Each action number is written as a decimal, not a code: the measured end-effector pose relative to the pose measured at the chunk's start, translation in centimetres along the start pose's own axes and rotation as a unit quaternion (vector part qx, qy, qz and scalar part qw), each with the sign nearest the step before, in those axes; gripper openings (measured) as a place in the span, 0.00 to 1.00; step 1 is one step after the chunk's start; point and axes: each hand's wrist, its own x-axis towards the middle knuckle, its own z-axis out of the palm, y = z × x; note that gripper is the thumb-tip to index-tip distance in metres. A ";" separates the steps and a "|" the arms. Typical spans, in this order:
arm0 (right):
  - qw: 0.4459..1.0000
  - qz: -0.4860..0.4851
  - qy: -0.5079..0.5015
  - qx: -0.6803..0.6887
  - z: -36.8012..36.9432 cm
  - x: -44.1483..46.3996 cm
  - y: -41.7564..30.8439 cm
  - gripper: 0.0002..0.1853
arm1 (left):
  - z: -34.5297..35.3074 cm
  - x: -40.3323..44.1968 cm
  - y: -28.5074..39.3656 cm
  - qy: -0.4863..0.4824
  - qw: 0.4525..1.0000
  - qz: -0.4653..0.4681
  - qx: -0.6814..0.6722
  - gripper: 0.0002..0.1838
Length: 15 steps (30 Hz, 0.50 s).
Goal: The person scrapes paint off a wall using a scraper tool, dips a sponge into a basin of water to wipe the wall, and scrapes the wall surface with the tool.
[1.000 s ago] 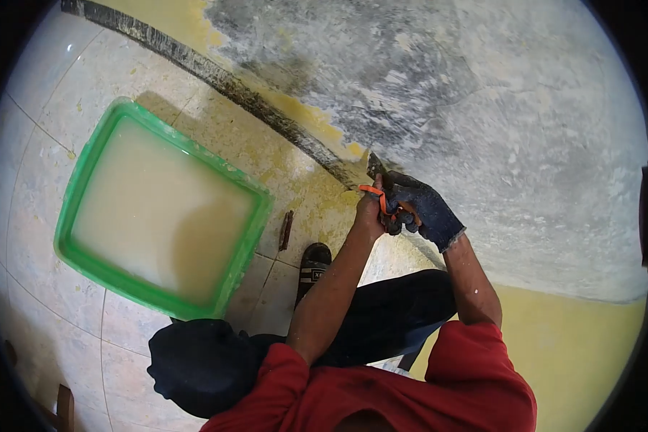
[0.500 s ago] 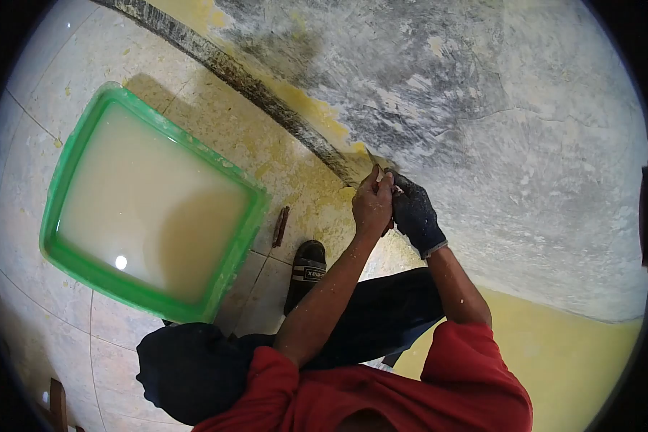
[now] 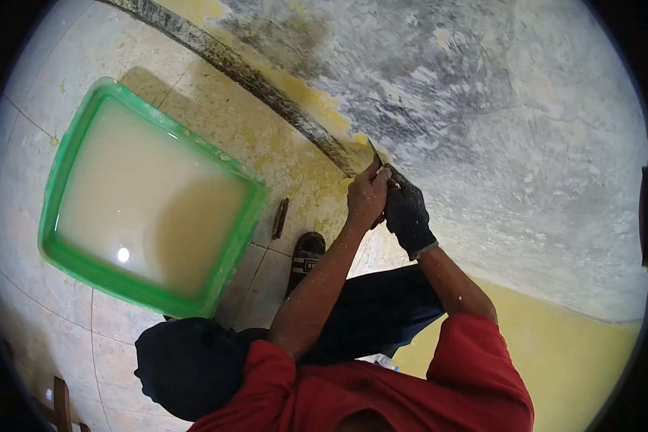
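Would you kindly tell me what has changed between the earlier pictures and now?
The scraper has turned edge-on to the camera, its orange part now hidden. The left hand has moved up toward its blade, beside the gloved right hand. The green basin stays put.

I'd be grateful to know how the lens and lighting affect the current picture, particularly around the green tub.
Head view: blackened corners, bowed lines on the tiled floor; head view: bright glare on the cloudy liquid in the green tub, broad shadow across its right side.
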 end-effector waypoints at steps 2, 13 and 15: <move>0.995 0.035 -0.046 0.086 -0.7 -0.1 -0.9 0.17 | 0.3 -0.2 0.9 -0.008 1.000 -0.010 -0.016 0.23; 0.994 -0.096 -0.048 0.020 0.8 1.8 0.8 0.10 | 0.4 0.9 -0.8 0.045 0.987 0.069 0.141 0.24; 0.987 -0.136 -0.033 -0.081 2.0 4.2 3.2 0.08 | -0.3 1.6 -0.6 0.060 0.992 0.034 0.107 0.25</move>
